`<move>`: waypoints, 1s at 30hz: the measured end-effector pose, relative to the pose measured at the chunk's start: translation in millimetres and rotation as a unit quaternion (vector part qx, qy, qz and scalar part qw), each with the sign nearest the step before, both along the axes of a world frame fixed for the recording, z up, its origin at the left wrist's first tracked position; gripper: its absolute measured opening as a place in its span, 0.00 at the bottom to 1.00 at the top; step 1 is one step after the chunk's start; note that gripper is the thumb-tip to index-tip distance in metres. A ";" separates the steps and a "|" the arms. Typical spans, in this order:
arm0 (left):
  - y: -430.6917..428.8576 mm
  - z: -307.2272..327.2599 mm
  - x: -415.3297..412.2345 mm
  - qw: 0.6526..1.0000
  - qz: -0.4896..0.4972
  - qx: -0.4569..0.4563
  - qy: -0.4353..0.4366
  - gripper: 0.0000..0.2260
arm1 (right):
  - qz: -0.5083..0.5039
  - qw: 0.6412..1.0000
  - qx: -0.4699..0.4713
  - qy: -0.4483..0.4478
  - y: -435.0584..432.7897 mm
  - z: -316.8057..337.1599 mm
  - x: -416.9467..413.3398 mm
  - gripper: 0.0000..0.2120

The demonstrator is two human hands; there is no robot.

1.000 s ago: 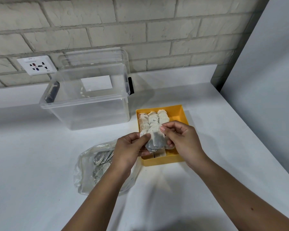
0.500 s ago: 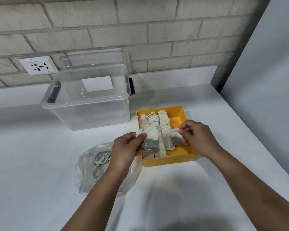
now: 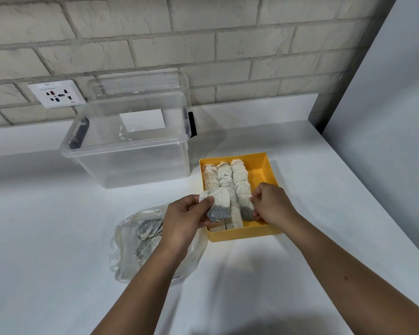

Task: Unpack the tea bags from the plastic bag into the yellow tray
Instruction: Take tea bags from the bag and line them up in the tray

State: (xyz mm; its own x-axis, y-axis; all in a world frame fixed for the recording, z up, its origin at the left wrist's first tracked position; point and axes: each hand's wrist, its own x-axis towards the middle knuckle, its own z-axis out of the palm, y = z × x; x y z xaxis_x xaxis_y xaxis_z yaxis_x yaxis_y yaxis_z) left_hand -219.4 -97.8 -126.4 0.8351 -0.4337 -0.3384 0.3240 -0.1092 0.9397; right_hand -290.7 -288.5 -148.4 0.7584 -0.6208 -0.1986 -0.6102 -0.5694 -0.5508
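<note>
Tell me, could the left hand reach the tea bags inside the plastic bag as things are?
Probably yes: the left hand sits just above the plastic bag, with nothing lying between them. But it is pinching a tea bag, so it would likely have to set that down first.

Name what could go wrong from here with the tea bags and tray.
The left hand pinches one tea bag over the yellow tray's near-left corner; it could drop onto the table. The right hand pressing another tea bag in could topple the packed rows. The left forearm could drag the plastic bag.
</note>
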 end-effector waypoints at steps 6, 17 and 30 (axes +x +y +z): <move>-0.1 0.8 -0.7 1.000 -0.004 -0.002 0.001 0.05 | -0.007 0.999 0.034 0.000 3.7 6.2 2.6 0.05; -8.0 13.0 -5.8 0.998 -0.020 -0.052 0.019 0.04 | 0.040 0.974 0.074 -0.209 28.2 55.5 -17.7 0.05; 3.1 8.7 0.8 1.000 0.009 0.005 0.008 0.08 | 0.144 0.986 0.048 0.073 -11.3 36.7 -22.9 0.06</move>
